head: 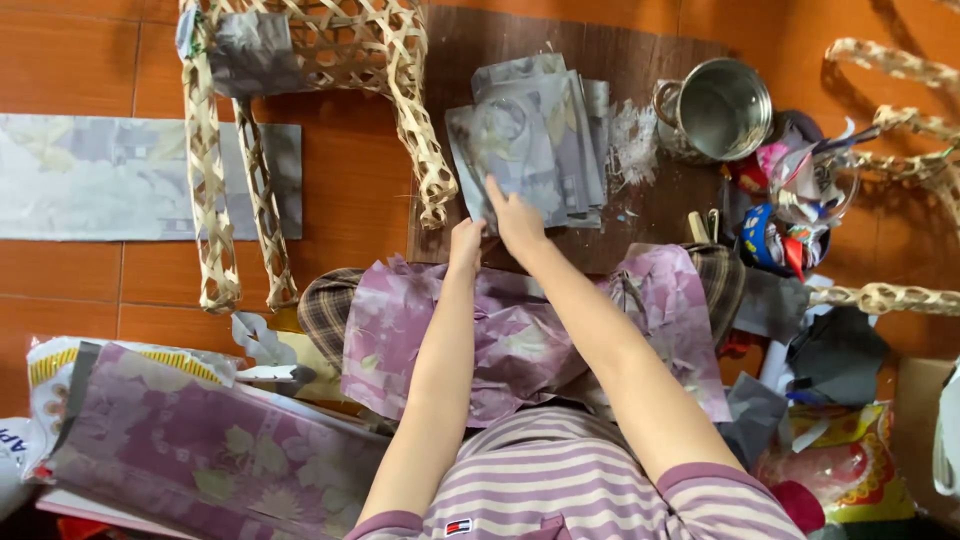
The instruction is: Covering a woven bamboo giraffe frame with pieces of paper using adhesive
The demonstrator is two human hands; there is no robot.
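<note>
The right hand (517, 222) presses flat, fingers spread, on a paper stack (535, 135) lying on the far board (600, 230). The left hand (465, 240), loosely curled and empty, rests at the stack's near edge. Best peel one sheet by its corner (slowly), holding the rest down.

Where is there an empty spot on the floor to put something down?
Bare orange floor shows between the woven bamboo frame and the dark board. The right is crowded: metal pot, scraps and packets. Both hands reach the grey paper stack.
</note>
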